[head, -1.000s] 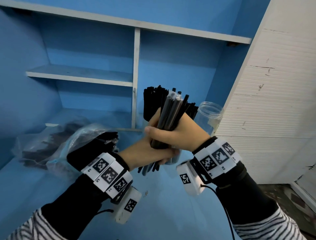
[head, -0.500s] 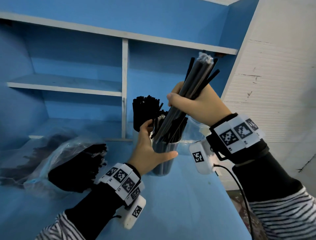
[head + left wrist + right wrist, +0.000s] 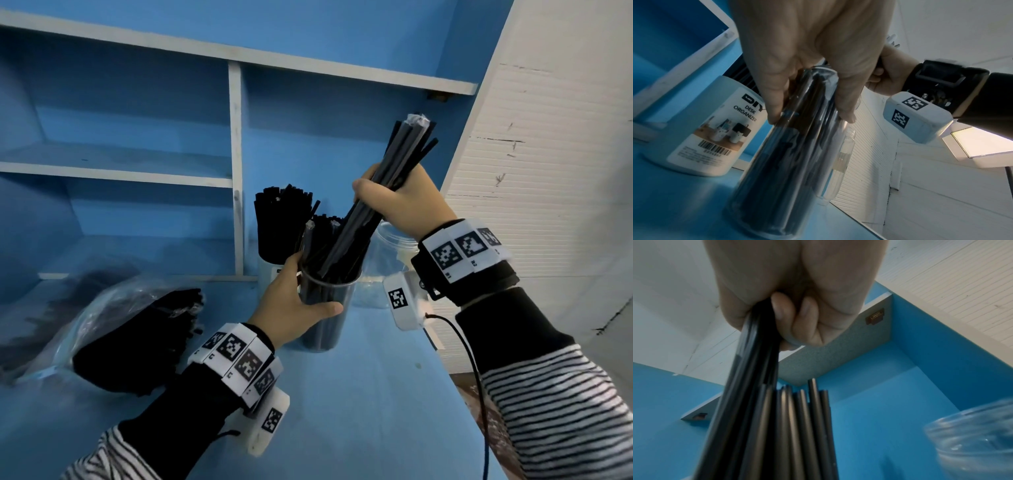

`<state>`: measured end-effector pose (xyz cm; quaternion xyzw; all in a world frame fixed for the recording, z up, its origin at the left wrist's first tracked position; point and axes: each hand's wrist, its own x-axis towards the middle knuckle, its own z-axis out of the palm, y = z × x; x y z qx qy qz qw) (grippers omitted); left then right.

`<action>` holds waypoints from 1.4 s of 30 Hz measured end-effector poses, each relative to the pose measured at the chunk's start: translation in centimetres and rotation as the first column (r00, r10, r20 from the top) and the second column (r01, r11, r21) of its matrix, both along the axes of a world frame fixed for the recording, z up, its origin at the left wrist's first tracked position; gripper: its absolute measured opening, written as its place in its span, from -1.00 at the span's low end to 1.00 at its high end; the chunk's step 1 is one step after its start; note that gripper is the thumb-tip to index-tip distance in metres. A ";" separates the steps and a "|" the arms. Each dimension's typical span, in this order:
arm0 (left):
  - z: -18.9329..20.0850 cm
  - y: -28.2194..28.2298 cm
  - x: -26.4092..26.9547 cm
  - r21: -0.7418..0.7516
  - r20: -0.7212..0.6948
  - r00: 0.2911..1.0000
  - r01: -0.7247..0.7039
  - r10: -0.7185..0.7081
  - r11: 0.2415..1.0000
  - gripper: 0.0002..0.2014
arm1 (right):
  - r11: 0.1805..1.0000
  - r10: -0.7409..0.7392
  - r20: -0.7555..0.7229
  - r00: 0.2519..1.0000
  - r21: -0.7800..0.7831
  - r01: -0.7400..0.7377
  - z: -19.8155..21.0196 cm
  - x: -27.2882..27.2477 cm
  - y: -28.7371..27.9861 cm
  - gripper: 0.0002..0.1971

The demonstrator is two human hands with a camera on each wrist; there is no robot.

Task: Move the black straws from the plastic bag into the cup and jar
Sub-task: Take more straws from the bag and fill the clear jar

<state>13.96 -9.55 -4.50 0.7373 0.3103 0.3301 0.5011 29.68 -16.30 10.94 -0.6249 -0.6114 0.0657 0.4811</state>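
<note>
My left hand [image 3: 294, 301] grips a clear cup [image 3: 325, 318] standing on the blue counter, its fingers wrapped round the wall [image 3: 787, 170]. Black straws stand in it. Above it my right hand [image 3: 394, 202] grips a tilted bundle of black straws [image 3: 404, 150], whose lower ends reach into the cup. The right wrist view shows the fingers [image 3: 793, 318] curled round the bundle [image 3: 748, 386]. A clear jar [image 3: 387, 260] stands behind the cup on the right. The plastic bag [image 3: 130, 329] with more black straws lies at the left.
A white desk organizer pot [image 3: 705, 129] full of black straws [image 3: 281, 219] stands just behind the cup. Blue shelves [image 3: 116, 171] rise at the back. A white panel wall [image 3: 548, 171] closes the right side, next to the counter's edge.
A second ago both hands gripped the bundle together. The left hand has let go and taken the cup; the right hand has lifted the bundle and set its lower ends into the cup.
</note>
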 end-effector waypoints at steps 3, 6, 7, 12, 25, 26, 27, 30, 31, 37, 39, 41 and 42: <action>-0.4 0.2 0.0 -0.019 0.011 1.000 -0.004 0.004 1.000 -0.02 | 0.998 0.044 0.009 0.999 -0.037 -0.044 -0.5 -0.5 0.2 -0.79; -0.5 0.3 0.1 -0.030 0.002 1.000 0.002 -0.002 1.000 -0.03 | 0.996 0.075 -0.019 0.997 -0.050 -0.076 -1.3 -0.9 0.0 -0.76; -0.5 0.3 0.1 -0.029 0.000 1.000 0.002 -0.002 1.000 -0.03 | 0.996 0.082 -0.017 0.996 -0.045 -0.083 -1.3 -1.0 -0.1 -0.75; -0.2 0.3 0.2 -0.018 -0.012 1.000 0.004 -0.005 1.000 -0.04 | 0.997 0.068 -0.003 0.998 0.025 -0.068 -0.8 -1.1 -0.5 -0.75; 0.0 0.1 0.0 0.004 -0.015 1.000 -0.015 0.015 1.000 -0.16 | 0.993 0.061 0.022 0.998 -0.105 -0.058 -4.3 -2.1 -0.9 -0.43; 0.1 0.1 -0.1 0.013 -0.019 1.000 -0.015 0.015 1.000 -0.19 | 0.995 0.054 -0.043 0.998 -0.078 -0.057 -4.1 -2.3 -1.2 -0.35; 0.1 0.1 -0.1 0.019 -0.022 1.000 -0.015 0.015 1.000 -0.21 | 0.998 0.056 -0.096 0.994 -0.031 -0.059 -3.9 -2.5 -1.4 -0.28; 0.1 0.0 -0.1 0.031 -0.026 1.000 -0.017 0.018 0.999 -0.15 | 0.968 0.168 -0.164 0.972 0.215 -0.131 -3.0 -2.9 -2.2 -0.20; 0.1 0.0 0.0 0.030 -0.020 1.000 -0.019 0.020 0.999 -0.12 | 0.950 0.197 -0.131 0.972 0.269 -0.156 -2.7 -3.1 -2.3 -0.21; -0.1 0.1 0.0 0.026 -0.019 0.999 -0.025 0.026 0.999 -0.08 | 0.966 -0.008 0.270 0.963 0.251 -0.062 -4.3 -3.8 -0.9 -0.74; 0.0 0.1 0.0 0.015 -0.032 0.999 -0.028 0.028 1.000 -0.10 | 0.958 -0.111 0.282 0.953 0.284 0.027 -5.4 -3.5 -0.4 -0.85; 0.1 0.0 0.0 0.015 -0.037 0.999 -0.023 0.023 1.000 -0.09 | 0.948 -0.158 0.218 0.963 0.308 0.086 -5.3 -3.6 -0.5 -0.85; 0.1 0.0 0.0 0.021 -0.034 0.999 -0.020 0.021 1.000 -0.08 | 0.949 -0.146 0.180 0.973 0.304 0.086 -4.9 -3.8 -0.7 -0.78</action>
